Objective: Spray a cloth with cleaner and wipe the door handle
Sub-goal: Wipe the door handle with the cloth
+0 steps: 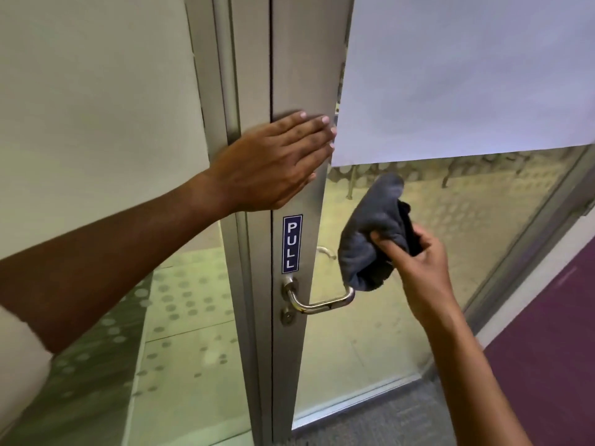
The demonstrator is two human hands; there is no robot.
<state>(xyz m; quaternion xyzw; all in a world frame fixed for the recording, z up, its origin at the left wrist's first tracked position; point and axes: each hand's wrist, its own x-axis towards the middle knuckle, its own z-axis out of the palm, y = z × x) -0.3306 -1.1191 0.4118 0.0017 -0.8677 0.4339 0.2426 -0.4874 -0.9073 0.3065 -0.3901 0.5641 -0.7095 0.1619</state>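
A bunched grey cloth is held in my right hand, just above the free end of the handle. The metal lever door handle sticks out to the right from the silver door frame, below a blue PULL sticker. The cloth's lower edge touches or nearly touches the handle's outer bend. My left hand lies flat, fingers together, against the door frame above the sticker. No spray bottle is in view.
The door is glass with a dotted frosted pattern, and a white sheet covers its upper part. A keyhole sits under the handle. A cream wall stands to the left, grey carpet and a purple floor strip to the right.
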